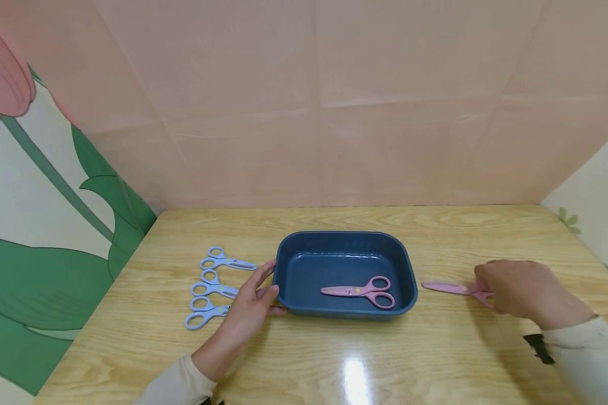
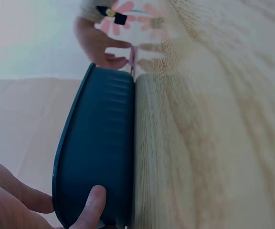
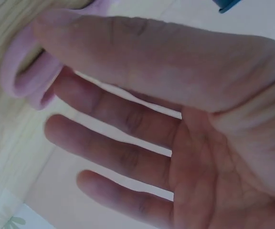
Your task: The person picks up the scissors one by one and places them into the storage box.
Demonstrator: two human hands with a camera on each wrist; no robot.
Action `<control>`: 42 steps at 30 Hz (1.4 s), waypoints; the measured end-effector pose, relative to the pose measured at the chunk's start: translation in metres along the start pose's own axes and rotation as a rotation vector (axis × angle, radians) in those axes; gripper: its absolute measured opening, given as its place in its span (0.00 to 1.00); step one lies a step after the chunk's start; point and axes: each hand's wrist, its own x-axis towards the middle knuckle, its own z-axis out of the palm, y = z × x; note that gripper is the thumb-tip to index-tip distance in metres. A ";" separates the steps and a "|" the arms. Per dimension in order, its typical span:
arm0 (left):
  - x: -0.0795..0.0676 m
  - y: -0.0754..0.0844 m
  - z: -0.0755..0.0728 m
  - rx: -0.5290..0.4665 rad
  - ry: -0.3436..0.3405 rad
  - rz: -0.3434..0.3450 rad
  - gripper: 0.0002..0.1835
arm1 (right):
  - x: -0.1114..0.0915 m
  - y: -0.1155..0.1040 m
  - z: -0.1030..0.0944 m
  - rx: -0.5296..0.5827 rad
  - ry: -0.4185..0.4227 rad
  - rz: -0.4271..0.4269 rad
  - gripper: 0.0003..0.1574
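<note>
A dark blue rectangular bin (image 1: 342,242) sits on the table, with one pair of pink scissors (image 1: 357,290) lying in it. My left hand (image 1: 250,306) holds the bin's left front corner; its thumb (image 2: 95,202) is against the outer front wall, with other fingers at the rim and left side. To the right of the bin, my right hand (image 1: 519,289) pinches the handle of another pair of pink scissors (image 1: 448,287) between thumb and forefinger. The other fingers (image 3: 109,148) are spread loosely. Part of that handle is hidden behind the thumb.
Several pairs of light blue scissors (image 1: 215,288) lie left of the bin, blades pointing right and partly behind the left hand. The wood-grain table (image 1: 410,360) meets a pink covered wall (image 1: 314,140) at the back. A flower-patterned panel (image 1: 45,185) stands on the left.
</note>
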 end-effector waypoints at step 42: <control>0.001 0.000 0.000 0.009 0.007 0.000 0.29 | 0.015 0.018 0.013 0.101 0.003 0.034 0.15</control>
